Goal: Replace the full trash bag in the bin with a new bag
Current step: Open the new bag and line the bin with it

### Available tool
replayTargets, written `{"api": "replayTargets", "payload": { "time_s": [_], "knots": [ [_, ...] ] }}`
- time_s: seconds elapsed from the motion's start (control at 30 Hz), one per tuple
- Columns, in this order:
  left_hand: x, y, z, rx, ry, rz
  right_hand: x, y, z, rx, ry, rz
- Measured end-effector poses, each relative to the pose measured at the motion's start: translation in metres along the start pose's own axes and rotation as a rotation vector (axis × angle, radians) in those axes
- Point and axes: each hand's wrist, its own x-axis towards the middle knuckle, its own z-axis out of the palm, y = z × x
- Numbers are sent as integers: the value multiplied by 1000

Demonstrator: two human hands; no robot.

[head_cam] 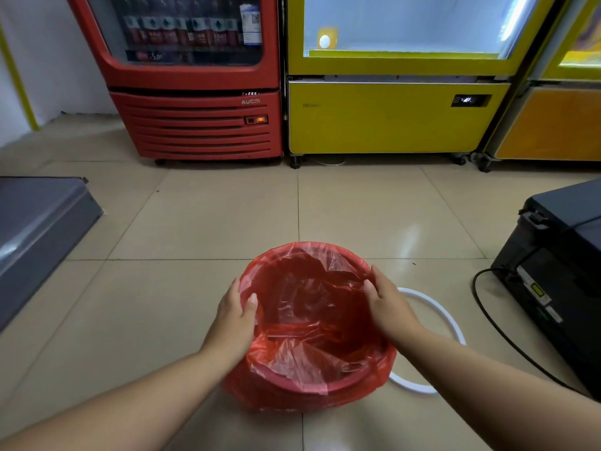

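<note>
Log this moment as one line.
red bag: lining bin, empty | left hand: grips bag rim | right hand: grips bag rim | white ring: floor beside bin

Small shop, red drinks cooler (195, 76) stocked with bottles, yellow display fridge (390, 115), tiled floor (227, 216)

hands (235, 315) (388, 304) 2 | bin (351, 380) 1 | bag (309, 304) 1 | white ring (445, 317) 1 | fridges (195, 125) (390, 118) (553, 125) 3 | black machine (559, 265) 1 | cable (496, 328) 1
</note>
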Motion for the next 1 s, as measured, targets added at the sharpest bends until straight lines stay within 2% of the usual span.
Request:
{"api": "replayTargets", "payload": {
  "time_s": [0.2,0.37,0.57,0.7,1.0],
  "knots": [
    [-1,-12,6,-181,22,-94,1,7,8,185,81,266],
    [-2,-15,1,-211,-32,-104,-4,9,6,244,92,270],
    [-22,-32,1,-138,-91,-51,-22,23,11,42,157,200],
    [-25,-34,5,-167,-71,-46,-26,21,13,292,123,281],
    [-30,-34,-1,-72,-158,25,-32,16,12,447,85,404]
  ]
}}
